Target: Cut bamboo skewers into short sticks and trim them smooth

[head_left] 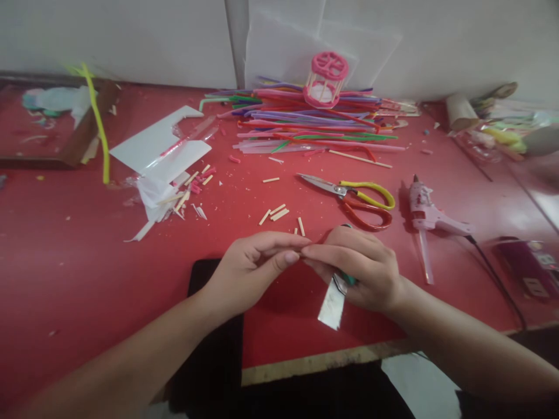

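My left hand is closed in a pinch, thumb against fingers, on something small that the fingertips hide. Its tips meet those of my right hand. Wrapped in the right hand is a utility knife with a green handle, mostly covered by the palm; its wide metal blade points down toward the table's front edge. Just beyond my hands lie several short cut wooden sticks. Scissors with yellow and red handles rest behind my right hand, blades pointing left.
A pink glue gun with its cord lies at right. Coloured pipe cleaners are piled at the back, with a small pink-and-stick cage on them. White card and scraps lie left. A black phone-like slab is under my left wrist.
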Demonstrator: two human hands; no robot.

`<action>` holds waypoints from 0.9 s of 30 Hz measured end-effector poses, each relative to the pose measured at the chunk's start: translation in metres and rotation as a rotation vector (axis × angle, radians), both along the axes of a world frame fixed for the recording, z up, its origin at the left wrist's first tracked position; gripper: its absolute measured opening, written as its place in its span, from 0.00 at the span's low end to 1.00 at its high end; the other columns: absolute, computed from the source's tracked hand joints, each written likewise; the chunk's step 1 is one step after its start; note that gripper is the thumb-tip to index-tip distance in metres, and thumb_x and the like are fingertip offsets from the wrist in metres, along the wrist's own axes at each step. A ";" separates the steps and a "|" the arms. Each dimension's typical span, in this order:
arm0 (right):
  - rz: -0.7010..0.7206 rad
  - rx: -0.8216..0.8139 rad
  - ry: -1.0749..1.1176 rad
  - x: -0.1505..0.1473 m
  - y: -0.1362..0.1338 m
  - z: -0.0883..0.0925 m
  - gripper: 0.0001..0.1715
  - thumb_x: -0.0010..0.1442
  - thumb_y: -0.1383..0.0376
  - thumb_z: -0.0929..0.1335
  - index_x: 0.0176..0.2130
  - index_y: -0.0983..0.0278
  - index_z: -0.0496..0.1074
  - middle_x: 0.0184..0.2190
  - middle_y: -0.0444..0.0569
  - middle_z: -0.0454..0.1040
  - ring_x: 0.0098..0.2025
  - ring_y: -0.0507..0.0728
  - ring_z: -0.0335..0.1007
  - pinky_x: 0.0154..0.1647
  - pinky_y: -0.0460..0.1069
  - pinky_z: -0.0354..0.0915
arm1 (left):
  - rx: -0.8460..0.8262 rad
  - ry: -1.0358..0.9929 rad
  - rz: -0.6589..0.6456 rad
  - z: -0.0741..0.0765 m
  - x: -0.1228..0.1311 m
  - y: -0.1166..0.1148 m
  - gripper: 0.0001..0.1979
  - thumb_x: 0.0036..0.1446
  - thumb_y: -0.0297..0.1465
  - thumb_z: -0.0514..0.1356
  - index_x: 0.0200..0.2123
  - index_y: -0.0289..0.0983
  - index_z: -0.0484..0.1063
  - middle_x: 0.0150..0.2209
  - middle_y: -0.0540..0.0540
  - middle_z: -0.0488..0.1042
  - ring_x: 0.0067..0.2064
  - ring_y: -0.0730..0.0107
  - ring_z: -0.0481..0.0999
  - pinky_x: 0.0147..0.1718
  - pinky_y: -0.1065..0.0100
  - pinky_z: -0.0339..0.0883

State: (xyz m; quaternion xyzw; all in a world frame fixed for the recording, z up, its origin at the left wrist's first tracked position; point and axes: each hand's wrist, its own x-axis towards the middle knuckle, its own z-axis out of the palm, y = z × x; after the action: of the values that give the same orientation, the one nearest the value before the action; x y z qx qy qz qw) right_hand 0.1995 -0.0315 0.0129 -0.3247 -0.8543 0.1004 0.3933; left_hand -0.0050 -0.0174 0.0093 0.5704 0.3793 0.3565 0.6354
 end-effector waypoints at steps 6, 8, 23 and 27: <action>0.058 -0.014 0.016 0.005 -0.001 -0.004 0.15 0.60 0.75 0.68 0.47 0.68 0.74 0.28 0.48 0.70 0.29 0.53 0.65 0.29 0.49 0.65 | 0.331 0.281 -0.113 -0.001 -0.002 -0.005 0.09 0.62 0.23 0.55 0.39 0.38 0.75 0.31 0.52 0.79 0.32 0.75 0.78 0.34 0.76 0.71; 0.057 -0.014 0.016 0.005 -0.001 -0.004 0.15 0.60 0.74 0.68 0.48 0.68 0.74 0.28 0.48 0.70 0.29 0.52 0.66 0.29 0.49 0.65 | 0.365 0.284 -0.115 0.000 -0.002 -0.005 0.09 0.63 0.24 0.55 0.38 0.38 0.75 0.32 0.51 0.79 0.32 0.75 0.77 0.34 0.76 0.70; -0.031 -0.093 -0.119 -0.001 0.004 0.005 0.24 0.65 0.56 0.65 0.55 0.67 0.59 0.39 0.56 0.73 0.38 0.59 0.71 0.37 0.53 0.70 | 0.238 0.062 0.145 0.000 -0.001 -0.008 0.10 0.57 0.23 0.61 0.43 0.39 0.73 0.32 0.51 0.81 0.31 0.74 0.81 0.30 0.77 0.74; 0.068 -0.097 -0.014 -0.002 0.004 0.002 0.13 0.65 0.67 0.64 0.49 0.64 0.60 0.36 0.52 0.70 0.36 0.56 0.68 0.35 0.52 0.69 | 0.260 0.090 0.191 0.001 0.000 -0.006 0.05 0.58 0.26 0.62 0.38 0.38 0.75 0.32 0.50 0.81 0.33 0.73 0.82 0.31 0.77 0.75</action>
State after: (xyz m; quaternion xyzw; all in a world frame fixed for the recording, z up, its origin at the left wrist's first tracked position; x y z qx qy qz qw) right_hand 0.1975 -0.0271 0.0151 -0.3150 -0.8616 0.1528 0.3676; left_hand -0.0052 -0.0233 0.0108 0.6246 0.4106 0.4353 0.5019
